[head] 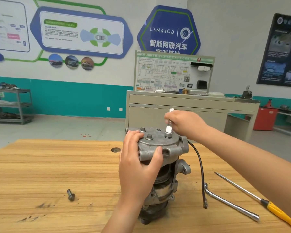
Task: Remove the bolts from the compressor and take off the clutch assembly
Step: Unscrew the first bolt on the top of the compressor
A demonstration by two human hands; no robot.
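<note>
Compressor [175, 148]: stands upright on the table [40, 165]. My left hand [138, 167] clasps its top, bracing it against twist. My right hand [185, 125] pinches a socket driver [168, 130] seated on a cover bolt [168, 136] (one loose bolt [71, 195] lies well apart).

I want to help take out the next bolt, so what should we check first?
1. Compressor stands upright on the table: ok.
2. Left grip holds the compressor's top: ok.
3. Right grip holds the socket tool: ok.
4. Socket tool fully seated on its bolt: cannot tell, the socket hides it.
5. All bolts out: not ok, two bolts remain in the top.
6. Removed bolt lies on the table: ok.
</note>
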